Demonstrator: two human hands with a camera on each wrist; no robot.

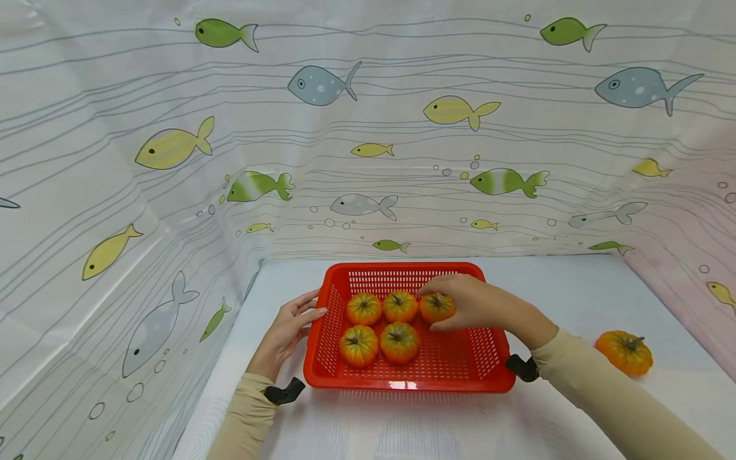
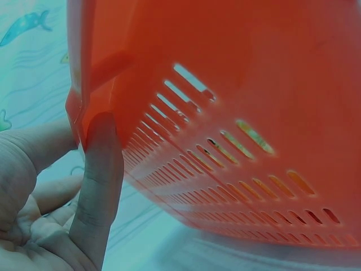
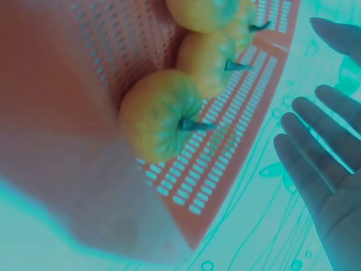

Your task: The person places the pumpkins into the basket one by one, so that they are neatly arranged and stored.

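A red plastic basket [image 1: 402, 385] with slotted walls stands on the white table, holding several small orange pumpkins [image 1: 359, 346]. My left hand [image 1: 285, 332] is at the basket's left side. In the left wrist view its thumb and a finger [image 2: 101, 186] pinch the basket's rim from outside. Over the back right of the basket is my right hand [image 1: 474, 300], beside the rightmost pumpkin [image 1: 437, 307]. The right wrist view shows that hand's fingers [image 3: 307, 169] straight and spread, apart from the nearest pumpkin [image 3: 161, 116], whose stem points toward the hand.
Another orange pumpkin [image 1: 623, 352] sits on the table to the right of the basket, near my right forearm. Behind and to both sides rise white sheets [image 1: 414, 217] printed with fish and wavy lines.
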